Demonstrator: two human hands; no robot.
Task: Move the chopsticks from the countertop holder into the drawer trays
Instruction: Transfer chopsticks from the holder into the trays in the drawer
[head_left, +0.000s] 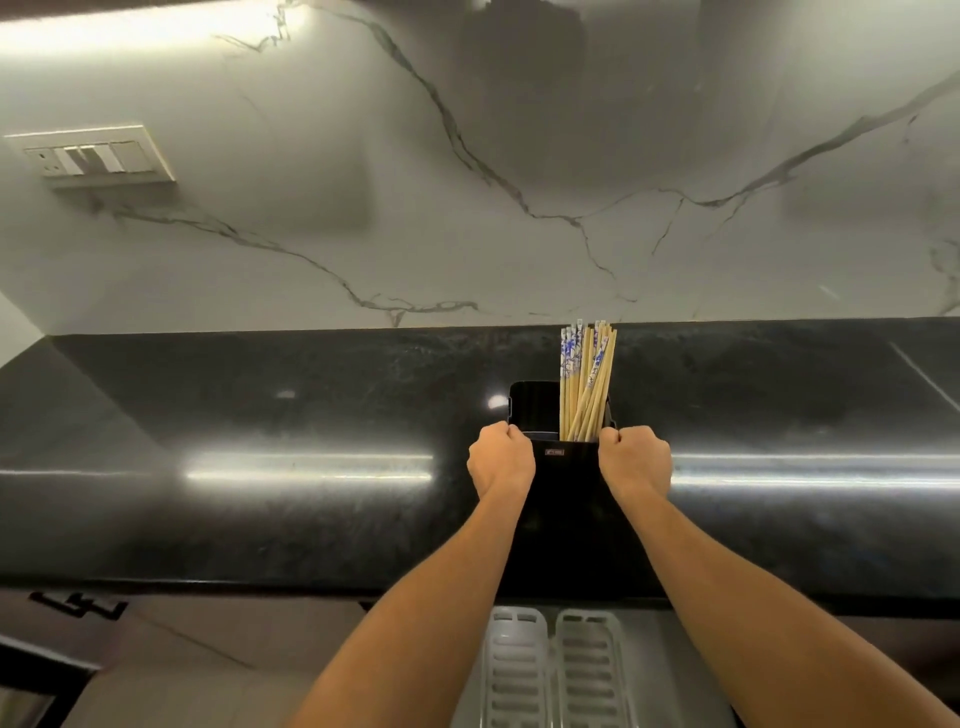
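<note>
Head view, drawer trays (556, 670): nearest, at 6 o'clock; two pale slotted trays side by side under the counter's front edge, with nothing in the part that shows
Left hand (501, 457): fingers curled tight over the holder's top rim, at its 9 o'clock side
Right hand (635, 460): gripping the rim the same way, at 3 o'clock
Holder (566, 499): black, upright on the dark countertop (260, 493), two compartments
Chopsticks (587, 384): pale wood, some with blue-and-white tops, bundled in the right compartment at 12 o'clock of the hands, fanning slightly; the left compartment looks dark, contents unclear
Step in hand: probably drawing the holder towards the drawer
Doing it well: keep both grips even and the holder level so the loose bundle doesn't tip out
</note>
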